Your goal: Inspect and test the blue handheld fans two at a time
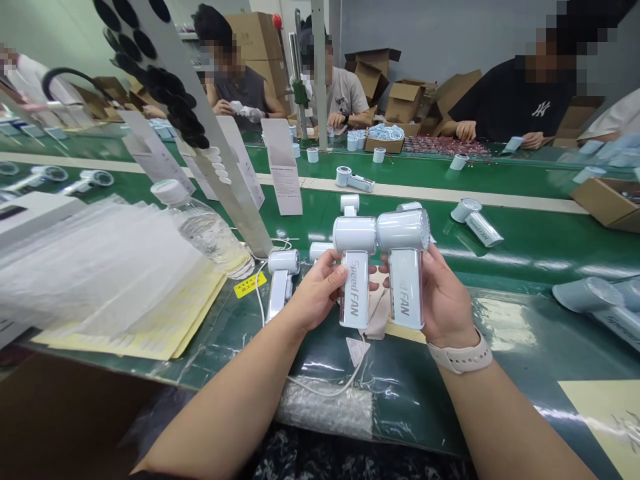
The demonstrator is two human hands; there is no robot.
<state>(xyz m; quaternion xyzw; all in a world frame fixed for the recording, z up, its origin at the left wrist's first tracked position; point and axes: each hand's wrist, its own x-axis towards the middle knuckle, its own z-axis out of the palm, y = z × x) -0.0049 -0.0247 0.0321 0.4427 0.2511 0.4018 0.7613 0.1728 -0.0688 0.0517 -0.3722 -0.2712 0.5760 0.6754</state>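
Observation:
My left hand (323, 287) is closed around the handle of a pale blue handheld fan (355, 287) marked "Speed FAN". In my right hand (447, 293), which wears a light wristband, is a second handheld fan (406, 287) of the same kind. Both fans are upright side by side above the table, their round heads close together or touching. Behind my left hand, another fan (281, 280) stands near a white cable (257, 293). Parts of further fans behind the held pair are mostly hidden.
Left are translucent plastic bags (125, 267) over yellow sheets (200, 320), and a tilted water bottle (205, 227). A slanted metal post (235, 193) rises nearby. Fans lie on the green conveyor (430, 233), one fan (477, 223) at right. Co-workers sit across, including a person in black (505, 100).

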